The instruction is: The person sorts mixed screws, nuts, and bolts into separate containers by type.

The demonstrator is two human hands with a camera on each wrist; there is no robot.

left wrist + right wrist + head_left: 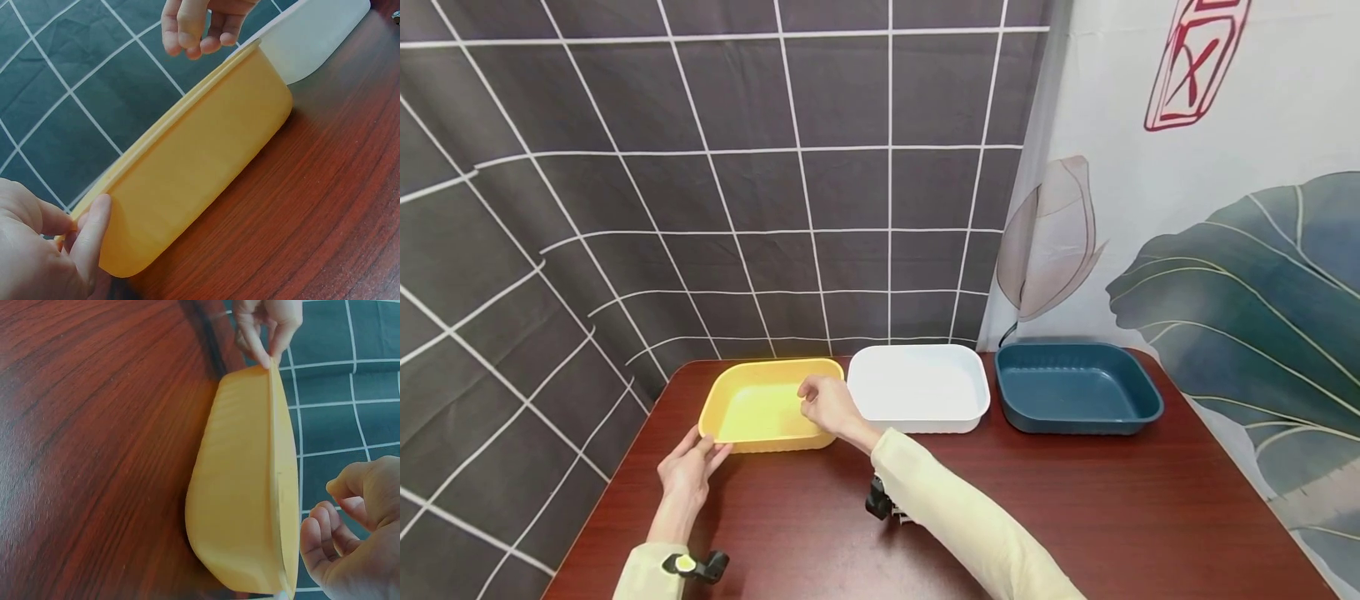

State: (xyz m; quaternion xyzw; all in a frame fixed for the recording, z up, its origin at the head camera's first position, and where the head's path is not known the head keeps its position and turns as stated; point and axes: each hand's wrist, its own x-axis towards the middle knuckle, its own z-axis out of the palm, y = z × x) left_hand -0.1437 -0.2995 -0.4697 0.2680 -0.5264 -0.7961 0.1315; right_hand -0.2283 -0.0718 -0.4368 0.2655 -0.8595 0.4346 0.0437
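At the table's far left is a yellow rectangular tray with rounded corners, and nothing lies in it. My left hand pinches the rim at its near left corner, with the thumb on the outer wall in the left wrist view. Over the tray's right end hovers my right hand. Its fingers are loosely bent and hold nothing; the right wrist view shows a gap between the thumb and the other fingers, beside the yellow rim.
A white tray stands just right of the yellow one, followed by a dark blue tray. All rest along the back of a reddish-brown table. Behind hangs a dark grid-patterned cloth; a white printed cloth hangs at right.
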